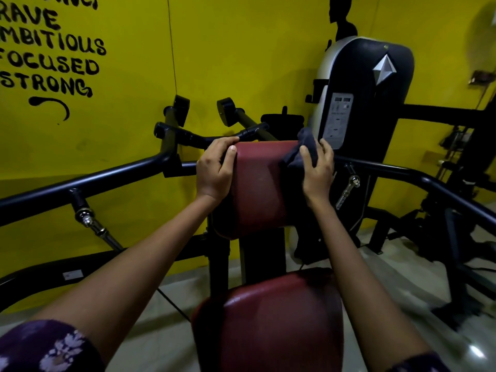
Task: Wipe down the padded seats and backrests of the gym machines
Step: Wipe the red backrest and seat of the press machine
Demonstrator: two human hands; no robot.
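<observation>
A dark red padded backrest (259, 183) stands upright in the middle of the head view. Below it, near the bottom edge, sits the matching red padded seat (271, 323). My left hand (214, 170) grips the backrest's top left corner, thumb on the front face and fingers curled over the top. My right hand (318, 173) holds a dark grey cloth (302, 149) against the backrest's upper right edge. The cloth bunches up above my fingers and hides that corner of the pad.
Black tubular arms (88, 183) of the machine reach out left and right at chest height, each with a chrome pin. A black and silver weight-stack cover (357, 98) stands behind right. A yellow wall with black lettering is close behind. More black frames crowd the right side.
</observation>
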